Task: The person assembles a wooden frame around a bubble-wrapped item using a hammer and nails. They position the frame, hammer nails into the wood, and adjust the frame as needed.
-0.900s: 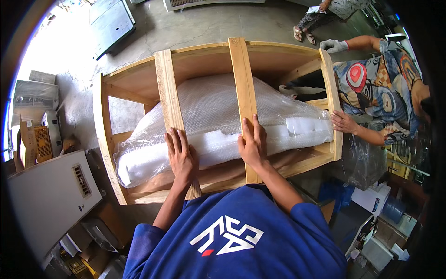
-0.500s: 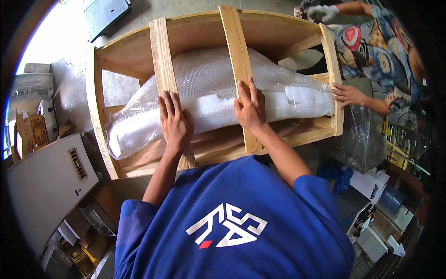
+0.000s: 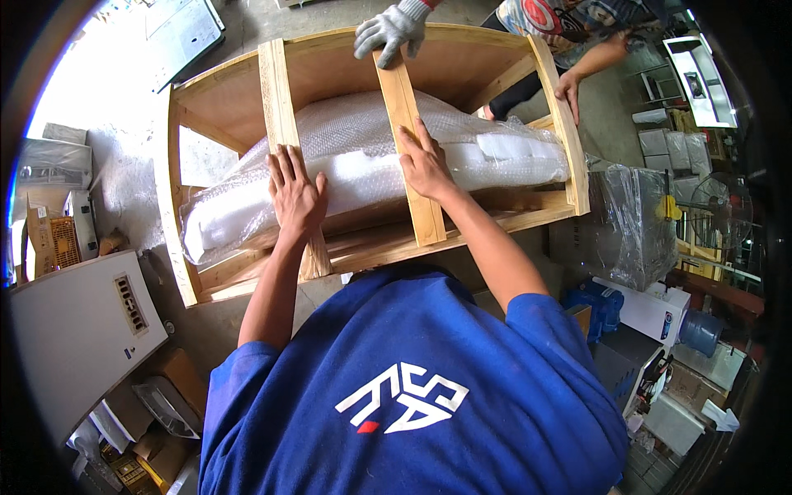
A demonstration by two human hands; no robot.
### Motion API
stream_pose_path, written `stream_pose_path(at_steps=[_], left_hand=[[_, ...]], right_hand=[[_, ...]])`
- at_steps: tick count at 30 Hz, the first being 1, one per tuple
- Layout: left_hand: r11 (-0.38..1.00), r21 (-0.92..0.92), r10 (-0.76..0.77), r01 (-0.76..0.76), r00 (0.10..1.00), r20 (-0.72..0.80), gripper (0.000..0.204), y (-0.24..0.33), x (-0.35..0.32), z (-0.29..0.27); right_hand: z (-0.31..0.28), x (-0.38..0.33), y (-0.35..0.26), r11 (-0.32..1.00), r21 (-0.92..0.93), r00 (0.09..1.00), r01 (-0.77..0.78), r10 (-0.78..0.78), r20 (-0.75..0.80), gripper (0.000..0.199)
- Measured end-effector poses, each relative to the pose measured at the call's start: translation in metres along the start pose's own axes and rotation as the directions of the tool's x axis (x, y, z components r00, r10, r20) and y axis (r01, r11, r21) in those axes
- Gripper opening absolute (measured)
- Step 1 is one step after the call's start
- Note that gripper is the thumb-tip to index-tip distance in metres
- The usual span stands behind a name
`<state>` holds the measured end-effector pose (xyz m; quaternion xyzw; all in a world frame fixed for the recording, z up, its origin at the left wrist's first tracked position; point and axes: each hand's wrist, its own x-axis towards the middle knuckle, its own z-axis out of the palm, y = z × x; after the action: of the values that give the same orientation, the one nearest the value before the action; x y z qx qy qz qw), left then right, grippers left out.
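Observation:
A wooden crate (image 3: 474, 35) stands before me with two slats across its open top. Inside lies a long, curved bundle (image 3: 346, 124) in bubble wrap, with white foam along its near side. My left hand (image 3: 297, 191) rests on the left slat (image 3: 279, 91), fingers stretched out. On the right slat (image 3: 399, 97) lies my right hand (image 3: 426, 167), open with its fingers extended. At that slat's far end is another person's gloved hand (image 3: 391, 35). The same person's bare hand (image 3: 569, 92) touches the crate's right edge.
A white panel (image 3: 78, 338) stands at the left, near a cardboard box (image 3: 40, 239). To the right are a plastic-wrapped box (image 3: 615, 219), a blue water bottle (image 3: 701, 330) and a standing fan (image 3: 722, 202). A dark flat case (image 3: 186, 41) lies at the far left.
The other person has moved to the crate's far side, and the gloved hand has come onto the right slat. Their bare hand is farther up the right edge. My hands stay on the slats.

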<state>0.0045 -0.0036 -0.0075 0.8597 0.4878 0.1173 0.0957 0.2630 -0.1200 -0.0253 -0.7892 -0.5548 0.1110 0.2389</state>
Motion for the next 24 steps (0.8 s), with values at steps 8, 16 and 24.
stream_pose_path(at_steps=[8,16,24], left_hand=[[1.000,0.013,0.000,0.000,1.000,-0.006,0.082,0.001,-0.001,0.003],[0.999,0.015,-0.039,0.038,0.998,0.049,0.104,0.002,-0.005,-0.007],[1.000,-0.027,-0.014,0.014,1.000,0.016,0.106,0.003,-0.005,-0.016]], right_hand=[[-0.014,-0.030,0.015,0.954,-0.281,0.995,-0.100,0.088,-0.057,0.073],[-0.075,-0.051,-0.043,0.988,-0.156,0.992,0.005,0.015,0.122,0.062],[-0.044,-0.067,-0.051,0.972,-0.234,0.944,0.026,0.053,0.325,0.068]])
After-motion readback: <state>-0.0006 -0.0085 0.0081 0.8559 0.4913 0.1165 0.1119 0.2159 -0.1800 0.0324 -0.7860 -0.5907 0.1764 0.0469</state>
